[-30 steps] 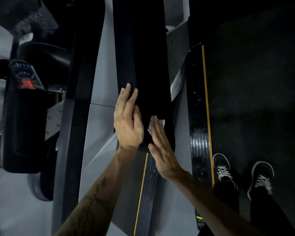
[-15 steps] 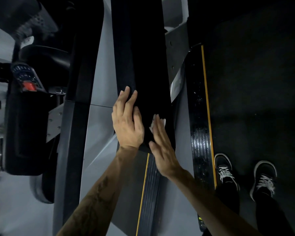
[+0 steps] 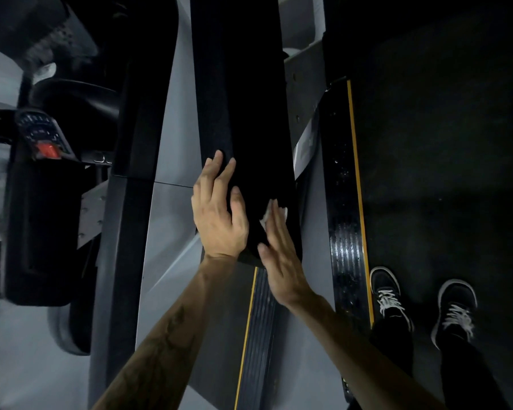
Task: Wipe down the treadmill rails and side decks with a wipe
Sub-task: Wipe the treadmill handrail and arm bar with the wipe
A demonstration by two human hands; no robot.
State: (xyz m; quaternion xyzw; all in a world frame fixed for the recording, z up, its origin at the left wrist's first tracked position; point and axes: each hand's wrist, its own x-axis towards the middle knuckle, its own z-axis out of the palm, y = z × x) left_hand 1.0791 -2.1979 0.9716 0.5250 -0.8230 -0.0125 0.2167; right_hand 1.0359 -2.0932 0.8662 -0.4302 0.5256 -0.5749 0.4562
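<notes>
On the rail (image 3: pixel 243 113), wipe (image 3: pixel 265 216) barely shifted.

no legible text, small markings on the console panel (image 3: pixel 43 134) too blurred to read

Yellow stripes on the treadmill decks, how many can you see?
2: one yellow stripe along the right side deck beside the belt, another yellow stripe on the ribbed deck below the hands.

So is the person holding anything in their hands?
The right hand presses a white wipe against the black rail with flat fingers. The left hand just rests on the rail.
</notes>
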